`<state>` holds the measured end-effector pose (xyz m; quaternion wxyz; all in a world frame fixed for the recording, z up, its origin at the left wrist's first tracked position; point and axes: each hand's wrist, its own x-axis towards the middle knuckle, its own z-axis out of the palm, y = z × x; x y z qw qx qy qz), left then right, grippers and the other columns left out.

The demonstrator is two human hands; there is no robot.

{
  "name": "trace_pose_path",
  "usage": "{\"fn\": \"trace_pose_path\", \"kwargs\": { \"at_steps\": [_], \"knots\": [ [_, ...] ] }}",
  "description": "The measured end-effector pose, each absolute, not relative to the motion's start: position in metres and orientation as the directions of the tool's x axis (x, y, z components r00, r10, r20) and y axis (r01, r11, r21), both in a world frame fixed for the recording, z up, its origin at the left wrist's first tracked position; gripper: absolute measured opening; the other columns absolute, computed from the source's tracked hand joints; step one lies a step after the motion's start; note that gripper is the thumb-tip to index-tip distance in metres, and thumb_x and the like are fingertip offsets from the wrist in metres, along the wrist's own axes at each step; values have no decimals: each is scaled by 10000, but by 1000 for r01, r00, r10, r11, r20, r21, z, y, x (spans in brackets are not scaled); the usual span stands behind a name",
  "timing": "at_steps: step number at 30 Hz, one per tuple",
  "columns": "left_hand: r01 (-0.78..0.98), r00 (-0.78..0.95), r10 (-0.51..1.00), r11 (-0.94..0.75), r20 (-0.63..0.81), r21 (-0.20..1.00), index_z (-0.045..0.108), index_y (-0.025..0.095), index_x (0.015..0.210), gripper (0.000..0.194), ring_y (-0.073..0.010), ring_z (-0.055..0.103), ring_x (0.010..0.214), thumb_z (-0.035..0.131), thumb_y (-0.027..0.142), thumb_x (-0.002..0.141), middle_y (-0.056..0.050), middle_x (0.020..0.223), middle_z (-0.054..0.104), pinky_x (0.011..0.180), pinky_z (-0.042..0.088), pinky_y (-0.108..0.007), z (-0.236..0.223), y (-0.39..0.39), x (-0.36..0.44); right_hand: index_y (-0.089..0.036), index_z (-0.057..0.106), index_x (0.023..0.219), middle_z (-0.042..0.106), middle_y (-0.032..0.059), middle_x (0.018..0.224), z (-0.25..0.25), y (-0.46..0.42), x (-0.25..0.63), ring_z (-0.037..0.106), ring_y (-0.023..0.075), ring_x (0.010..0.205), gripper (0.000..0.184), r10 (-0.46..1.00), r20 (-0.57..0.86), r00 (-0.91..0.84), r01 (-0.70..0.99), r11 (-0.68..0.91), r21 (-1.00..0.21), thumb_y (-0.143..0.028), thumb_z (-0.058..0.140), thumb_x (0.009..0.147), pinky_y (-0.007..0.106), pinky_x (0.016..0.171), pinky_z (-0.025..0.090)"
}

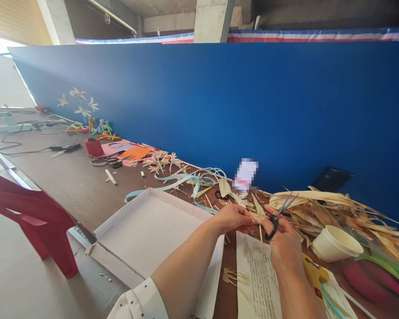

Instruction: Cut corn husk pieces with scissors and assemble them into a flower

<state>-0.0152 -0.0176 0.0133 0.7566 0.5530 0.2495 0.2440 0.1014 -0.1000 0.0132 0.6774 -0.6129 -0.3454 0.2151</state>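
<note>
My left hand (237, 218) is closed, its thumb and fingers pinching a pale strip of dried husk (261, 232) that hangs down between my hands. Black-handled scissors (273, 227) rest in my right hand (284, 243), their slightly parted blades pointing up and away from the strip. Fingertips of both hands come close together at the husk, and part of what they pinch is hidden. Below them lies a printed sheet (257, 274), with a small forked husk piece (234, 277) beside its left edge.
A shallow white box (159, 226) lies left of my hands. Dried husks (319, 208), a paper cup (337, 243) and a yellow glue gun (314, 274) crowd the right. Blue ribbon (186, 177) and scraps run along the blue partition (186, 102). A red chair (49, 230) stands left.
</note>
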Motion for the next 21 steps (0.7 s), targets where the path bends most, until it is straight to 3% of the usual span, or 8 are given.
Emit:
{"fn": "trace_pose_path", "kwargs": {
  "at_steps": [6, 11, 21],
  "knots": [
    [-94, 760, 643, 254, -95, 963, 615, 120, 689, 242, -83, 548, 554, 759, 289, 593, -4, 630, 612, 598, 464, -240, 15, -16, -17, -187, 668, 1104, 648, -3, 740, 13, -100, 100, 496, 101, 575, 516, 635, 203, 745, 138, 150, -979, -356, 761, 625, 210, 522, 378],
    [-82, 749, 653, 258, -111, 963, 607, 119, 677, 179, -81, 548, 552, 737, 227, 617, -5, 637, 612, 599, 467, -243, 18, -14, -19, -212, 685, 1073, 634, -13, 776, 10, -97, 102, 488, 98, 641, 486, 600, 222, 769, 112, 217, -970, -349, 777, 615, 207, 581, 382],
    [-273, 622, 778, 325, -92, 905, 599, 105, 694, 251, -81, 549, 612, 757, 280, 608, -30, 708, 604, 569, 452, -219, 20, -12, -18, -206, 674, 1094, 647, -8, 732, 12, -98, 102, 535, 134, 651, 530, 689, 198, 698, 151, 129, -980, -347, 775, 594, 238, 617, 419]
  ]
}}
